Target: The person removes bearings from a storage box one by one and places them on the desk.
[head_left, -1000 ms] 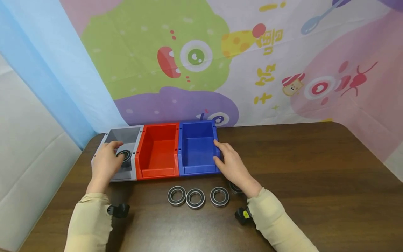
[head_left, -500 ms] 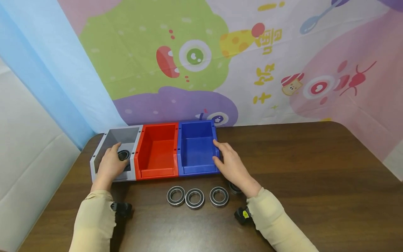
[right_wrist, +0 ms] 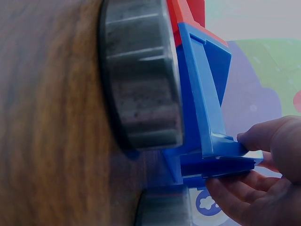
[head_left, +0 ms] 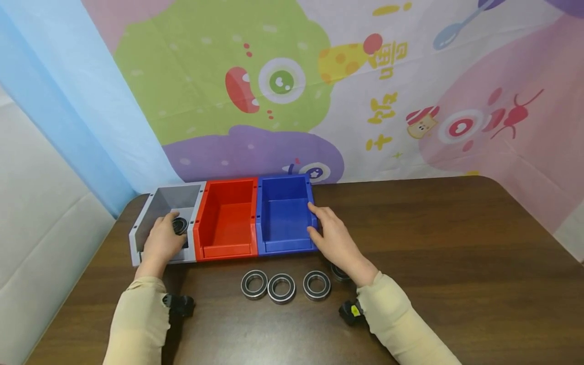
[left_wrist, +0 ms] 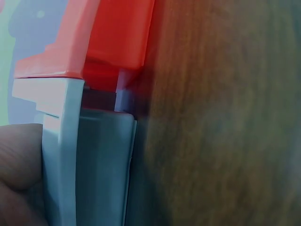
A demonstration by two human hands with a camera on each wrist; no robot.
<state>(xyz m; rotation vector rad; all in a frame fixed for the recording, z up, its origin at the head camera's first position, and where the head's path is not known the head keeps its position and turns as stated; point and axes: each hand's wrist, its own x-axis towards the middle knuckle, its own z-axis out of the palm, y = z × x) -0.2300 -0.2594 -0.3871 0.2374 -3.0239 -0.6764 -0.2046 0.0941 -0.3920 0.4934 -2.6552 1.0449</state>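
My left hand (head_left: 164, 241) reaches into the grey bin (head_left: 157, 195), thumb and fingers around a ball bearing (head_left: 180, 226) with a black seal. Part of that bearing is hidden by the hand. In the left wrist view, only the edge of the hand (left_wrist: 19, 174) shows behind the grey bin's front wall. On the other side, my right hand (head_left: 336, 237) grips the right wall of the blue bin (head_left: 287, 247). In the right wrist view its thumb (right_wrist: 258, 134) lies on the rim and the other fingers are on the wall's outer side.
Between the grey and blue bins stands a red bin (head_left: 230, 249), all joined in a row. Several ball bearings lie before them on the wooden table (head_left: 438, 263), including one (head_left: 281, 288) in the middle and one (head_left: 339, 274) partly under my right wrist. A printed cloth (head_left: 292, 101) hangs behind.
My left hand has shifted right and lower into the grey bin, its fingers closer around the bearing. The right hand keeps its hold on the blue bin.
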